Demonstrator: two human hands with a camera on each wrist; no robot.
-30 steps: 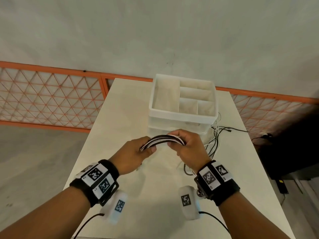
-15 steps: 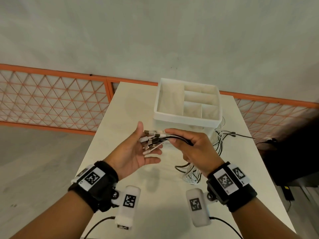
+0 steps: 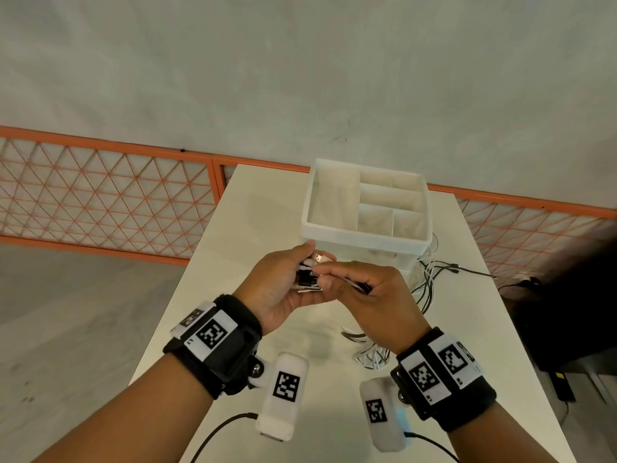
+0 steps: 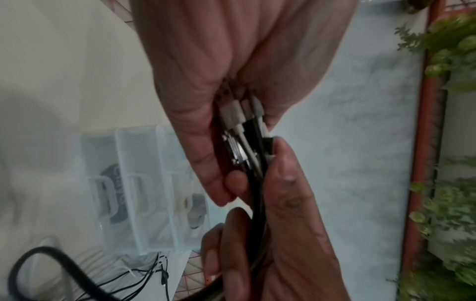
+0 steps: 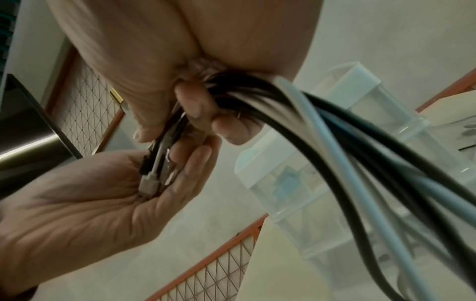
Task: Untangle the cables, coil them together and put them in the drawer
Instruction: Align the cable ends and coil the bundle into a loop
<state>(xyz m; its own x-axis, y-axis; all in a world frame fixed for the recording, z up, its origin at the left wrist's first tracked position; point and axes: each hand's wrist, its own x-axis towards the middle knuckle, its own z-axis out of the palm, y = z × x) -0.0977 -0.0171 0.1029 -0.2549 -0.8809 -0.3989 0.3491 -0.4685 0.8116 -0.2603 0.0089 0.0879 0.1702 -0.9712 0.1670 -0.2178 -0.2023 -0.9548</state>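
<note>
A bundle of black and white cables (image 5: pixel 332 163) hangs from my right hand (image 3: pixel 334 279), which grips it just behind the plugs. The plug ends (image 3: pixel 310 272) lie in my left hand (image 3: pixel 305 270), held between thumb and fingers; in the left wrist view the plug ends (image 4: pixel 238 116) show in the palm. Both hands are held above the white table (image 3: pixel 253 212), just in front of the translucent drawer unit (image 3: pixel 364 235). Its drawers (image 4: pixel 144 183) are closed. The rest of the cables (image 3: pixel 427 282) trails down to the table on the right.
An open compartment tray (image 3: pixel 314 195) tops the drawer unit. Loose cable ends (image 3: pixel 467 270) spread toward the right table edge. An orange mesh fence (image 3: pixel 100 195) runs behind the table. Bare tabletop lies to the left of the hands.
My left hand let go of the bundle and opened flat half a second ago; it has now closed on the plug ends. The right hand kept its grip and brought the plugs to it.
</note>
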